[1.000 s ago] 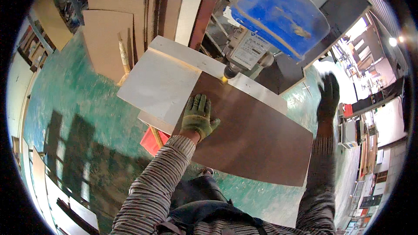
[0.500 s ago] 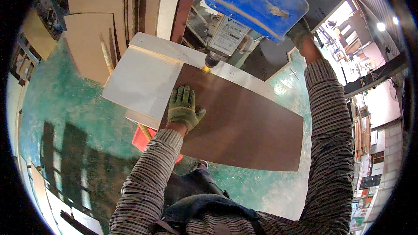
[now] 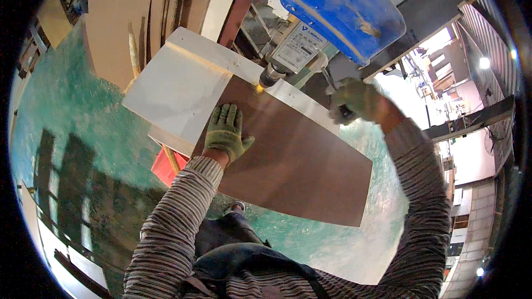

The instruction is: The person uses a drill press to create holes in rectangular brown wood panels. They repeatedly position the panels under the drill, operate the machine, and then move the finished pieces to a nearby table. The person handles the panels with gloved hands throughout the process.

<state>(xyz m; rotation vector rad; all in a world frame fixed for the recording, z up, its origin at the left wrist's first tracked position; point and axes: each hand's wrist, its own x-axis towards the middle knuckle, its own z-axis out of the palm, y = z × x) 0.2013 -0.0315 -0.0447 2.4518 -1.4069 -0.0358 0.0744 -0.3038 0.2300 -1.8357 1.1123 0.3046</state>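
A dark brown wooden board (image 3: 293,160) lies on the pale table of a drill press (image 3: 300,47). The drill chuck (image 3: 271,75) stands over the board's far left corner, and a yellow glow shows on the board just under it. My left hand (image 3: 226,133), in a green work glove, rests flat on the board's left part with its fingers stretched out. At the press's right side my gloved right hand (image 3: 357,102) is closed around the end of the feed lever (image 3: 330,82). A black knob shows between its fingers.
A blue, dusty cover (image 3: 343,11) tops the press. White board (image 3: 172,88) lies at the left on the press table, by a fence strip (image 3: 194,44). Large sheets (image 3: 117,39) lean at the back left. A red container (image 3: 165,167) stands below on the green floor (image 3: 100,105).
My right hand has come down and nearer, from beside the blue cover to lower at the press's right side. My left hand stays flat on the board. The whole view has shifted slightly.
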